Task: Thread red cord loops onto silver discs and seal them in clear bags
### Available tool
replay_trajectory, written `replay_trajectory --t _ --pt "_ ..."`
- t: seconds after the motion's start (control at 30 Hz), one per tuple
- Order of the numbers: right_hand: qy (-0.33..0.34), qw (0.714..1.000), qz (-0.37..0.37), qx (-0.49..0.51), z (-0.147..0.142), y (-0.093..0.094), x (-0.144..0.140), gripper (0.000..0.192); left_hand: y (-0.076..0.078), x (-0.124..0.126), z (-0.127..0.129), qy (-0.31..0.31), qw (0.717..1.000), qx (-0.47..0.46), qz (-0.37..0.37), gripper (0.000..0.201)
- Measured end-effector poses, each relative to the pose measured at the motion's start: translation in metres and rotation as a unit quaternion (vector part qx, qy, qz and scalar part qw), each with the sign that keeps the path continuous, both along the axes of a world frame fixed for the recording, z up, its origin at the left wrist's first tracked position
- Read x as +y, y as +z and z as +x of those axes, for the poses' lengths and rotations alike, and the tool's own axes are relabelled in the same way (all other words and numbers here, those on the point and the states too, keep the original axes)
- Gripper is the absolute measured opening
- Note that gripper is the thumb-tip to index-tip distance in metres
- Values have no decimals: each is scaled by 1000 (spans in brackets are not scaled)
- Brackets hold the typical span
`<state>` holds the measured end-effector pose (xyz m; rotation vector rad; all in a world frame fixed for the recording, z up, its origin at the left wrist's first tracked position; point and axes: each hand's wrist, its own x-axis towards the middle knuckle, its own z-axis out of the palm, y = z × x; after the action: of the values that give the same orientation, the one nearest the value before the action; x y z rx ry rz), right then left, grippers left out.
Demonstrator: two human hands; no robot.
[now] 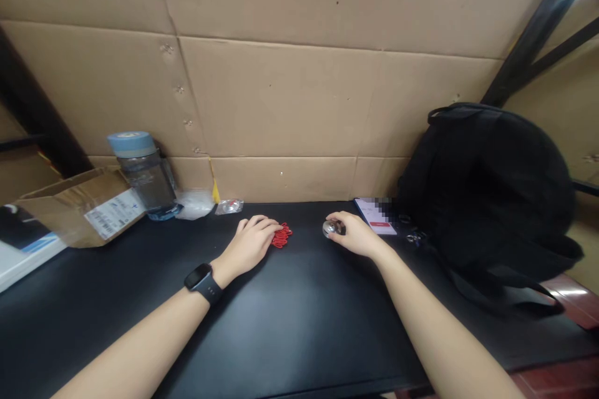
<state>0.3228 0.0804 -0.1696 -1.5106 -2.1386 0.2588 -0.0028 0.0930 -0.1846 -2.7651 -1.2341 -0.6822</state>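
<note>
My left hand (pixel 250 242) lies palm down on the black table (pixel 299 318), its fingertips on a small pile of red rings or bands (pixel 282 235). A black smartwatch (pixel 203 283) is on that wrist. My right hand (pixel 354 234) is curled around a small shiny silver object (pixel 329 228) resting on the table, a short way right of the red pile. What the silver object is cannot be made out.
A cardboard wall (pixel 290 93) backs the table. A black backpack (pixel 486 193) sits at the right, a phone (pixel 375 216) beside it. At left stand a blue-lidded bottle (pixel 143 174), an open cardboard box (pixel 84 204), a clear plastic bag (pixel 194 204) and a small packet (pixel 229 206).
</note>
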Motion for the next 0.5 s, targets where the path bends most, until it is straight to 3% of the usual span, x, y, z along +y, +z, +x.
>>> replay_trajectory --t 0.5 --pt "12 999 15 25 -2 2 -2 32 4 2 2 -2 999 -25 24 13"
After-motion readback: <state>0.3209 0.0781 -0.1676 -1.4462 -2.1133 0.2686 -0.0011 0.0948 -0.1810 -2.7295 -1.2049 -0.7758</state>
